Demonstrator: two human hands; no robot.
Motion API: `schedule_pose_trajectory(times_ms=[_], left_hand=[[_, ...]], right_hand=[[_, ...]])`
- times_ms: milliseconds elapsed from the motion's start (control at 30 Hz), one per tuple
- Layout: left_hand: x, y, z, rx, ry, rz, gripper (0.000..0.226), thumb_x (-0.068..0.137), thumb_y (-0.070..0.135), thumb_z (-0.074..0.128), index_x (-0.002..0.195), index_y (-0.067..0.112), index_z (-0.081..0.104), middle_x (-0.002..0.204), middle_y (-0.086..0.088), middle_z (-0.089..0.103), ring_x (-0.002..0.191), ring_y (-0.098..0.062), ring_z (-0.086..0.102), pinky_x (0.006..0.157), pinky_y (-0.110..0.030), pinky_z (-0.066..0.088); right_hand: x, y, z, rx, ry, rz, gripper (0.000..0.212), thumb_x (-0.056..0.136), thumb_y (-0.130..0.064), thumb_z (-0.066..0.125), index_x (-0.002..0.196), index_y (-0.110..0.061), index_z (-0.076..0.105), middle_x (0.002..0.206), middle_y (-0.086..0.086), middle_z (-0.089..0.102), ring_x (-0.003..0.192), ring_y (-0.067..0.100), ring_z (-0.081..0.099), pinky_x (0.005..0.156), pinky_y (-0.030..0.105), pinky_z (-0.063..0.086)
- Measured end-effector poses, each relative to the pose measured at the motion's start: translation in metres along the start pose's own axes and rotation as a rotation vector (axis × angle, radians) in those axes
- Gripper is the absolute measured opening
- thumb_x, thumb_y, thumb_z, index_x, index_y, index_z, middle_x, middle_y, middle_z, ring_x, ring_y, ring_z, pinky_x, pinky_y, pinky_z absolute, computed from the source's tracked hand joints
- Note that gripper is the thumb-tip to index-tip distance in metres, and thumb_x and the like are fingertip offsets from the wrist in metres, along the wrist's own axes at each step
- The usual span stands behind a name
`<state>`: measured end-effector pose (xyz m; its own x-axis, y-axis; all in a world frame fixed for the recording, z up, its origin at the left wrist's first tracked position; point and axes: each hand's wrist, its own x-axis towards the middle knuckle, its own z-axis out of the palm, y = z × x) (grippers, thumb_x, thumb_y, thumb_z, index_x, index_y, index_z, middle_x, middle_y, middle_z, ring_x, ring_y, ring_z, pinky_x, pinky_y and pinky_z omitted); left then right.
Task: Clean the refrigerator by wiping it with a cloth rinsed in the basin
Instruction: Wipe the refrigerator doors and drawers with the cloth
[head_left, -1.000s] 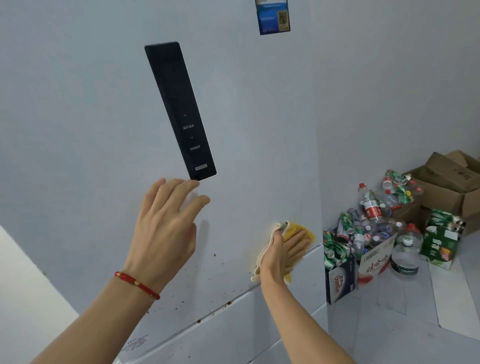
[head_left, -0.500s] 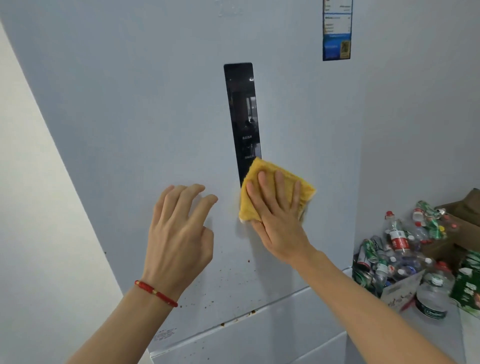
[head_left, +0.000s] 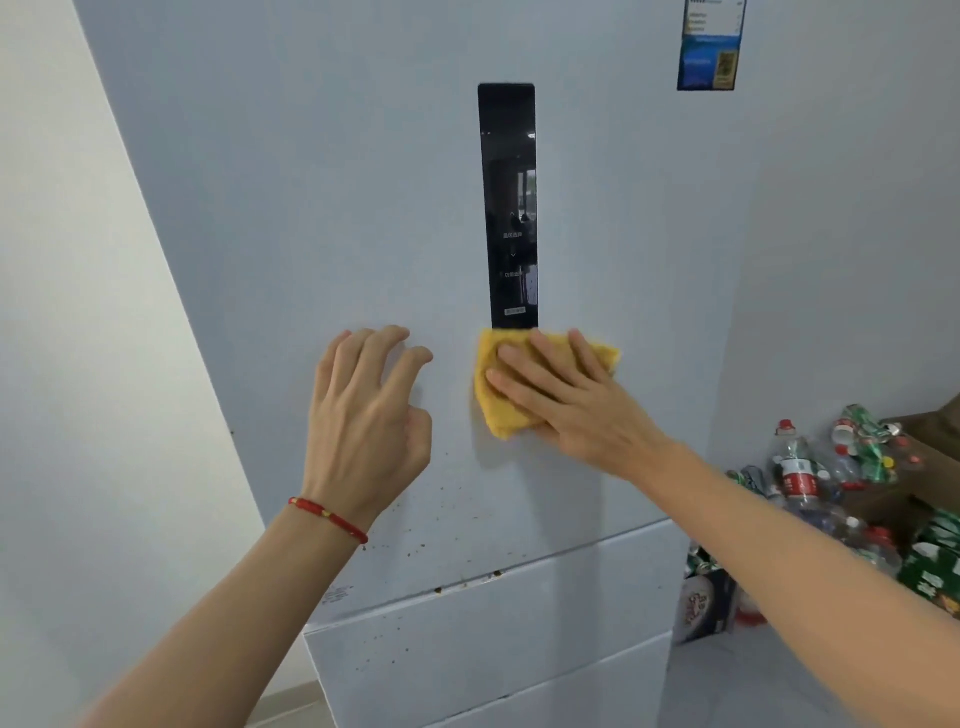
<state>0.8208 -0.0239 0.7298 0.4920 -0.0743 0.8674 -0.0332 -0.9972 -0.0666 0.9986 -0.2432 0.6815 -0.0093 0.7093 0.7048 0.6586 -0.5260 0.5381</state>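
The pale blue-grey refrigerator door (head_left: 322, 208) fills the view, with a tall black control panel (head_left: 508, 208) in its middle. My right hand (head_left: 566, 400) presses a folded yellow cloth (head_left: 498, 410) flat against the door just below the panel, fingers straight and spread. My left hand (head_left: 366, 415), with a red bracelet at the wrist, hovers left of the cloth with loosely curled fingers near the door and holds nothing. Brown specks (head_left: 447, 519) dot the door's lower part and the seam above the drawers (head_left: 488, 654). No basin is in view.
A blue energy label (head_left: 709, 52) sits at the door's top right. A white wall (head_left: 78, 364) runs along the left. On the floor to the right lie several empty bottles and cans (head_left: 810, 478) among cardboard boxes (head_left: 930, 566).
My right hand carried the cloth up from the door's lower right edge to just below the black panel, then slid slightly down. My left hand stayed near the door.
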Motion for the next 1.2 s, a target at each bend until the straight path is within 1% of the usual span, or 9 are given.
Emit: schedule_pose_trajectory(times_ms=[133, 200, 367, 533, 633, 800, 967, 1067, 1200], left_hand=[[-0.005, -0.002, 0.000, -0.094, 0.058, -0.044, 0.042, 0.073, -0.005, 0.052, 0.112, -0.001, 0.066, 0.125, -0.020, 0.059, 0.120, -0.042, 0.052, 0.115, -0.054, 0.036], [-0.011, -0.007, -0.003, -0.134, 0.087, -0.072, 0.043, 0.071, -0.012, 0.054, 0.111, -0.002, 0.066, 0.124, -0.019, 0.060, 0.121, -0.041, 0.053, 0.113, -0.054, 0.038], [-0.033, -0.031, -0.018, -0.097, 0.092, -0.134, 0.047, 0.069, -0.016, 0.057, 0.113, -0.001, 0.066, 0.130, -0.018, 0.059, 0.124, -0.039, 0.051, 0.102, -0.054, 0.047], [-0.048, -0.050, -0.031, -0.052, 0.084, -0.202, 0.050, 0.068, -0.015, 0.058, 0.114, 0.001, 0.066, 0.133, -0.016, 0.059, 0.125, -0.038, 0.049, 0.099, -0.051, 0.049], [-0.052, -0.046, -0.030, -0.071, 0.070, -0.219, 0.050, 0.068, -0.016, 0.059, 0.113, 0.001, 0.066, 0.132, -0.015, 0.059, 0.124, -0.037, 0.051, 0.101, -0.046, 0.049], [-0.059, -0.031, -0.024, -0.170, 0.054, -0.285, 0.048, 0.071, -0.016, 0.060, 0.115, 0.002, 0.066, 0.130, -0.011, 0.060, 0.123, -0.033, 0.053, 0.107, -0.013, 0.030], [-0.062, -0.032, -0.028, -0.155, 0.129, -0.352, 0.047, 0.072, -0.007, 0.055, 0.117, 0.002, 0.064, 0.132, -0.013, 0.059, 0.121, -0.033, 0.051, 0.107, -0.010, 0.026], [-0.064, -0.041, -0.029, -0.146, 0.173, -0.467, 0.058, 0.069, -0.007, 0.059, 0.126, 0.002, 0.058, 0.137, -0.017, 0.052, 0.124, -0.036, 0.047, 0.109, -0.010, 0.020], [-0.073, -0.048, -0.029, -0.184, 0.184, -0.576, 0.064, 0.069, 0.002, 0.057, 0.133, 0.003, 0.051, 0.136, -0.017, 0.048, 0.125, -0.032, 0.044, 0.107, -0.006, 0.017]], right_hand=[[0.084, 0.010, -0.028, 0.164, 0.142, 0.364, 0.057, 0.113, -0.038, 0.035, 0.164, -0.015, 0.024, 0.172, 0.011, 0.017, 0.159, 0.036, 0.006, 0.127, 0.062, 0.004], [0.084, -0.013, -0.018, 0.178, 0.180, 0.406, 0.059, 0.112, -0.035, 0.040, 0.164, -0.013, 0.024, 0.172, 0.013, 0.015, 0.159, 0.039, 0.006, 0.126, 0.064, 0.003], [-0.016, -0.078, 0.036, 0.107, -0.009, -0.010, 0.065, 0.106, -0.036, 0.053, 0.164, -0.025, 0.026, 0.172, 0.000, 0.018, 0.160, 0.028, 0.012, 0.128, 0.055, 0.005], [-0.014, -0.033, 0.031, -0.004, 0.010, -0.250, 0.070, 0.104, -0.021, 0.059, 0.165, -0.024, 0.023, 0.172, -0.004, 0.017, 0.159, 0.023, 0.016, 0.130, 0.048, 0.009], [0.048, 0.006, 0.000, 0.084, 0.143, -0.036, 0.061, 0.108, -0.017, 0.052, 0.163, -0.017, 0.027, 0.171, 0.004, 0.022, 0.159, 0.030, 0.018, 0.129, 0.054, 0.009], [0.130, 0.013, -0.031, 0.236, 0.301, 0.377, 0.052, 0.112, -0.022, 0.042, 0.161, -0.010, 0.031, 0.169, 0.014, 0.024, 0.158, 0.041, 0.015, 0.126, 0.063, 0.005], [0.065, -0.055, 0.012, 0.147, 0.160, 0.002, 0.057, 0.108, -0.024, 0.048, 0.162, -0.021, 0.031, 0.170, 0.002, 0.023, 0.159, 0.030, 0.015, 0.127, 0.057, 0.008], [-0.018, -0.091, 0.045, 0.089, 0.026, -0.194, 0.076, 0.096, -0.008, 0.060, 0.163, -0.024, 0.028, 0.172, -0.005, 0.020, 0.159, 0.023, 0.015, 0.129, 0.049, 0.008], [-0.052, -0.070, 0.048, -0.026, -0.085, -0.416, 0.079, 0.097, 0.000, 0.050, 0.166, -0.022, 0.017, 0.173, -0.005, 0.014, 0.160, 0.020, 0.014, 0.129, 0.046, 0.009]])
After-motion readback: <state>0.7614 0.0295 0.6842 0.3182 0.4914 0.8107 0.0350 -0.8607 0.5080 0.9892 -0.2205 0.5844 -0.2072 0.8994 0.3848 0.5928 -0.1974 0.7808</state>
